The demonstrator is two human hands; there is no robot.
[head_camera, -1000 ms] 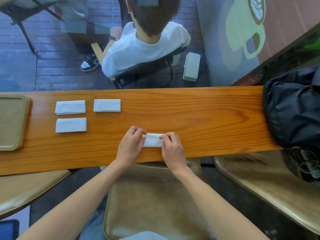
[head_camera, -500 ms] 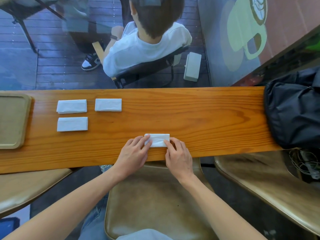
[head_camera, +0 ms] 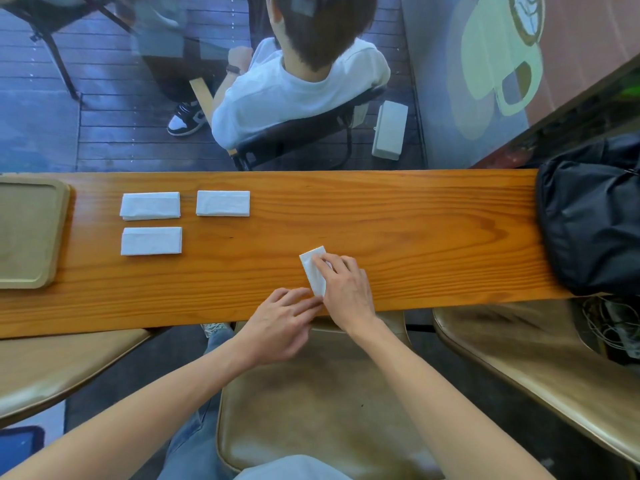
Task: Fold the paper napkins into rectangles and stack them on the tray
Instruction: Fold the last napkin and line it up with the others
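Observation:
A small folded white napkin lies on the wooden counter, turned so it runs near to far. My right hand rests on top of it, fingers pressing it down. My left hand lies at the counter's near edge, fingertips touching the napkin's near end. Three folded napkins lie to the left: one at the back left, one at the back middle, one nearer. A tan tray sits at the far left with nothing on the part I see.
A black bag covers the counter's right end. Tan stool seats stand below the counter. Behind the glass a person in a white shirt sits with their back to me.
The napkin lay crosswise between both hands; it has now been turned about a quarter turn. My right hand moved on top of it, my left drew back to its near end.

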